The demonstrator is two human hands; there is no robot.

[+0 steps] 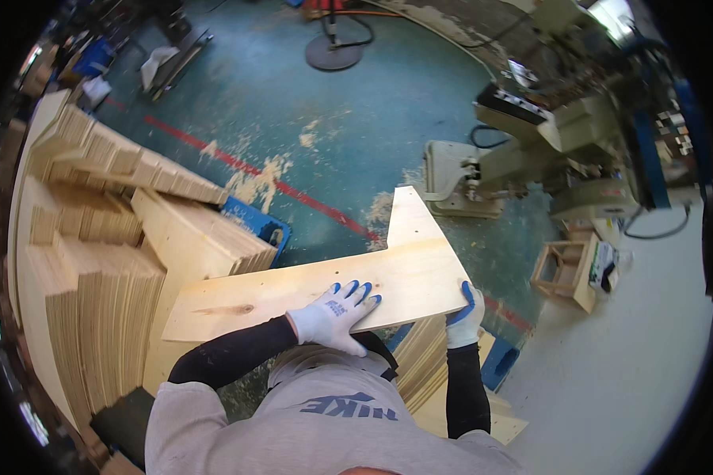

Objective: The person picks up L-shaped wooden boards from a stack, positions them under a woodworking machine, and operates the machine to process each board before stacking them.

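Note:
An L-shaped plywood panel point(309, 289), pale with a dark knot and several small holes, lies across in front of my body. My left hand point(337, 315), in a white glove with blue fingertips, rests on its top face near the close edge, fingers spread. At the panel's right end, my right hand point(465, 317) grips the edge, with fingers over the side. The underside of the panel and part of the right fingers are hidden.
Stacks of cut plywood point(95, 301) stand at the left, beside a blue pallet point(257, 226). More stacked boards point(424, 356) lie below the panel. A grey-green machine point(523, 150) is at the far right, near a wooden crate point(564, 265). Sawdust point(257, 182) litters the floor.

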